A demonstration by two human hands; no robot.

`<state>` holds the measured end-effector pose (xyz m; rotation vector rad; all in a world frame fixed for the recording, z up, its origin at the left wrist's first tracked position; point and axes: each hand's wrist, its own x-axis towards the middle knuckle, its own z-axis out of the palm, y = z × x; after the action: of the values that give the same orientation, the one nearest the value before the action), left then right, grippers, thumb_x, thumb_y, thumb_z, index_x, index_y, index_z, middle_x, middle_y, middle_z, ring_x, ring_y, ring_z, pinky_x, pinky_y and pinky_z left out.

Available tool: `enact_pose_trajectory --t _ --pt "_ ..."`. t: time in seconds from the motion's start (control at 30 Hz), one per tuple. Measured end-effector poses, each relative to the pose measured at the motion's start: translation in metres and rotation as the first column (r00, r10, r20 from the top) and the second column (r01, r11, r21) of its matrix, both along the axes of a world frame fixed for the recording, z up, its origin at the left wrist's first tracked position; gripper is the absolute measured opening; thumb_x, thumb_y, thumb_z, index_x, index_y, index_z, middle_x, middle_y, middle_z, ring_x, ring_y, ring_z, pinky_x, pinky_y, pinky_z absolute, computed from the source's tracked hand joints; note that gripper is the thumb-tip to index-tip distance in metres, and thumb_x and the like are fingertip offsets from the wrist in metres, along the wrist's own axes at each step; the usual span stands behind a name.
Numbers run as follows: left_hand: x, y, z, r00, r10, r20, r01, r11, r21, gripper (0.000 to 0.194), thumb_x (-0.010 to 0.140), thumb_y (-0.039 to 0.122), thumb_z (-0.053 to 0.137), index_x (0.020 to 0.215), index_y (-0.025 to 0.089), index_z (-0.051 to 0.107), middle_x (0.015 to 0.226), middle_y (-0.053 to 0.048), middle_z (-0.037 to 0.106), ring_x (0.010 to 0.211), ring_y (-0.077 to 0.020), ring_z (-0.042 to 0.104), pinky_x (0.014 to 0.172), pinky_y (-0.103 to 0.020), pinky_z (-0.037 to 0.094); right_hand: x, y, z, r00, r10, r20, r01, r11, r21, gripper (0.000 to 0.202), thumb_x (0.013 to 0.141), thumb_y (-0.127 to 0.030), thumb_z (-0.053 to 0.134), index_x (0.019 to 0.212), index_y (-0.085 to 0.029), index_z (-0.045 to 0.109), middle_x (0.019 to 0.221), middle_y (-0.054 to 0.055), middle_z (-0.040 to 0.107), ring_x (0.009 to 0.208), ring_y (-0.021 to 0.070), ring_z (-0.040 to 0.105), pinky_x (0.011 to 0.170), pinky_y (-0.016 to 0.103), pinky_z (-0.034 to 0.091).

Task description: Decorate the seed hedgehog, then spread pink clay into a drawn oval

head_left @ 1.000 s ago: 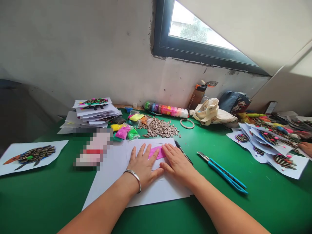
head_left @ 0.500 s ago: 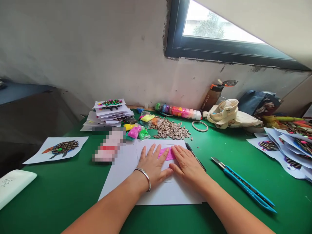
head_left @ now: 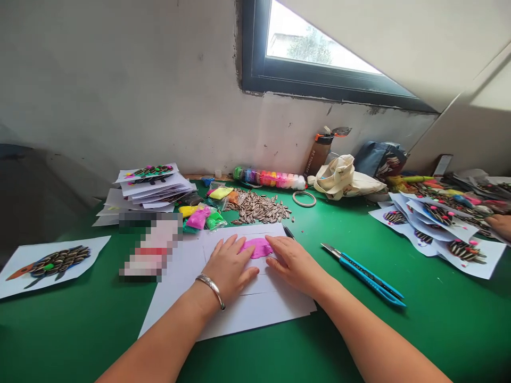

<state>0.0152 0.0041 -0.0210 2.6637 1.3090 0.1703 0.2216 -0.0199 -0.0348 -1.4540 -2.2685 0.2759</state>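
Note:
A flattened patch of pink modelling clay (head_left: 257, 248) lies on the white paper (head_left: 263, 308) in front of me. My left hand (head_left: 228, 266) rests flat on the sheet with its fingers spread, the fingertips at the clay's left edge; a silver bangle is on that wrist. From the other side my right hand (head_left: 293, 261) touches the clay's right edge, fingers stretched out and thumb apart. Partly hidden behind the right hand is a dark pen (head_left: 288, 232). Faint lines run across the paper.
Bags of coloured clay (head_left: 199, 217) and loose sunflower seeds (head_left: 259, 206) lie beyond the paper. A blue utility knife (head_left: 363, 275) is to the right, near a tape ring (head_left: 304, 199). Seed pictures (head_left: 64, 263) lie at both sides. Another person's hand (head_left: 501, 227) shows at the right edge.
The camera view has swung to the right, so everything sits further left. My right hand has drawn slightly back from the clay, which shows more. Another person's hand has come into view.

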Motion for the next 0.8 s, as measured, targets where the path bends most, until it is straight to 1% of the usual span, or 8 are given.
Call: enact_pose_trajectory --t 0.1,0.23,0.37,0.57,0.73,0.8 --pt "0.0 0.002 0.0 0.998 -0.046 0.033 0.046 0.999 0.016 0.032 0.087 0.038 0.05 0.115 0.023 0.057 0.126 -0.01 0.054 0.121 -0.0293 0.041 0.102 -0.051 0.031 -0.003 0.0 0.004 0.999 0.027 0.037 -0.028 0.999 0.034 0.038 0.089 -0.029 0.05 0.127 -0.025 0.052 0.117 0.007 0.06 0.111 0.0199 0.052 0.096 0.035 0.041" --pt "0.001 0.002 0.0 0.996 -0.065 0.061 0.064 0.998 0.012 0.029 0.087 0.038 0.051 0.111 0.023 0.059 0.12 -0.009 0.056 0.115 -0.0274 0.044 0.101 -0.048 0.032 -0.004 0.0 0.008 0.994 0.024 0.109 -0.03 0.998 0.048 0.026 0.089 -0.027 0.049 0.111 -0.025 0.062 0.11 0.007 0.061 0.105 0.0195 0.053 0.091 0.034 0.042" --pt "0.002 0.001 0.001 0.997 -0.048 0.059 0.048 0.999 0.001 0.029 0.086 0.037 0.052 0.111 0.023 0.059 0.12 -0.01 0.056 0.117 -0.0285 0.043 0.101 -0.049 0.032 -0.003 0.001 0.008 0.994 0.028 0.106 -0.032 0.999 0.041 0.024 0.09 -0.025 0.048 0.109 -0.025 0.063 0.11 0.007 0.061 0.105 0.0198 0.053 0.091 0.033 0.042" --pt "0.004 0.0 0.001 1.0 -0.027 0.006 0.027 1.0 -0.015 0.037 0.087 0.038 0.051 0.119 0.021 0.057 0.128 -0.012 0.053 0.123 -0.0313 0.038 0.103 -0.051 0.028 0.001 0.004 0.005 0.997 0.041 0.063 -0.044 0.998 0.041 0.025 0.091 -0.023 0.046 0.106 -0.025 0.065 0.112 0.006 0.062 0.106 0.0197 0.053 0.092 0.035 0.043" --pt "0.003 0.0 0.0 1.0 -0.019 0.012 0.02 1.0 -0.014 0.037 0.086 0.038 0.051 0.12 0.022 0.057 0.129 -0.011 0.053 0.124 -0.0312 0.038 0.104 -0.051 0.028 0.006 0.005 0.006 0.998 0.059 0.01 -0.06 0.998 0.031 0.026 0.091 -0.021 0.044 0.102 -0.024 0.067 0.111 0.005 0.063 0.107 0.0186 0.054 0.092 0.032 0.044" --pt "0.003 0.0 0.001 1.0 -0.015 0.008 0.015 1.0 -0.023 0.037 0.086 0.038 0.051 0.12 0.022 0.057 0.13 -0.011 0.052 0.125 -0.032 0.038 0.104 -0.053 0.028 0.007 0.006 0.006 0.998 0.056 -0.003 -0.055 0.998 0.027 0.025 0.091 -0.022 0.045 0.103 -0.024 0.067 0.111 0.005 0.063 0.107 0.0184 0.054 0.093 0.032 0.044"
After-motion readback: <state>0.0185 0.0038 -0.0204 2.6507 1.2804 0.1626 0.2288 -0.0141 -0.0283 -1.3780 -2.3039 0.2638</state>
